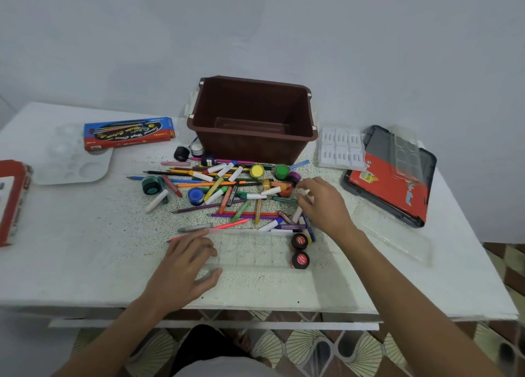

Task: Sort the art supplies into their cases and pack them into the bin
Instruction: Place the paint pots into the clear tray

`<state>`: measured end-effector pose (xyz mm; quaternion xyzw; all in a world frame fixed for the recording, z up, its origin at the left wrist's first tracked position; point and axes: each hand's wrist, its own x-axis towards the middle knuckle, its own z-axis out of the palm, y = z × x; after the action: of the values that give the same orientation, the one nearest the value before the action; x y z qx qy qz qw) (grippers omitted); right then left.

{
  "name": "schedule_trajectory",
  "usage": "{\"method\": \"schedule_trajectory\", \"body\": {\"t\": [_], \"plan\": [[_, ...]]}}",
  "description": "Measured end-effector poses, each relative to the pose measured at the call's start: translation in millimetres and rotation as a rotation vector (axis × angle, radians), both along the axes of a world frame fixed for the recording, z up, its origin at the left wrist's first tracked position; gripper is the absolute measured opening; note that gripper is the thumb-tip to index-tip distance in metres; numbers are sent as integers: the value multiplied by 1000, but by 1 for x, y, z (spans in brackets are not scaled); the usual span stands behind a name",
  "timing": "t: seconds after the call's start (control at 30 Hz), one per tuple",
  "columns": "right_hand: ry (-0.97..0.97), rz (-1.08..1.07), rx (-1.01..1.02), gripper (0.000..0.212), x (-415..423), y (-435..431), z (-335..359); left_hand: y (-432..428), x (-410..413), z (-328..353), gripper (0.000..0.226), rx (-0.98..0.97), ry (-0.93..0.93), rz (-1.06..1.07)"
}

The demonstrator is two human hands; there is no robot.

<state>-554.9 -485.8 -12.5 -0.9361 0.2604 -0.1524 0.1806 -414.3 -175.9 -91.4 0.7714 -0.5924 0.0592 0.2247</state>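
Partly blurred, right hand [321,203] pinching a small unclear piece, left hand [184,265] spread on clear tray [255,254].

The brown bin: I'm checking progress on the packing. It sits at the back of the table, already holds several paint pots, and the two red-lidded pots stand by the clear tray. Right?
Not quite. The head view shows the brown bin empty; no paint pots are in it. It does sit at the back of the table, and the two red-lidded pots do stand by the clear tray.
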Motion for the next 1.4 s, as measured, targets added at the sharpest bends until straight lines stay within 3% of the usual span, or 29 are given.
{"method": "schedule_trajectory", "body": {"t": [0.23, 0.47, 0.6, 0.77, 1.03, 1.23, 1.4], "plan": [[125, 15, -16, 42, 28, -22, -4, 0, -1, 0, 32, -8, -13, -2], [207, 31, 69, 42, 44, -32, -11, 0, -1, 0, 30, -14, -9, -4], [137, -16, 93, 28, 40, -35, -14, 0, 0, 1, 30, -21, -3, 0], [-54, -96, 209, 35, 20, -30, -11, 0, 0, 0, 30, -23, -14, 1], [-197, -93, 496, 25, -28, 18, 22, 0, -1, 1, 30, -13, -7, 0], [-32, 89, 408, 30, -45, 51, 21, 0, -2, 1, 29, -6, 3, -3], [95, 304, 85, 38, -48, 60, 0, 0, -3, 2, 29, 1, 3, 4]]}}
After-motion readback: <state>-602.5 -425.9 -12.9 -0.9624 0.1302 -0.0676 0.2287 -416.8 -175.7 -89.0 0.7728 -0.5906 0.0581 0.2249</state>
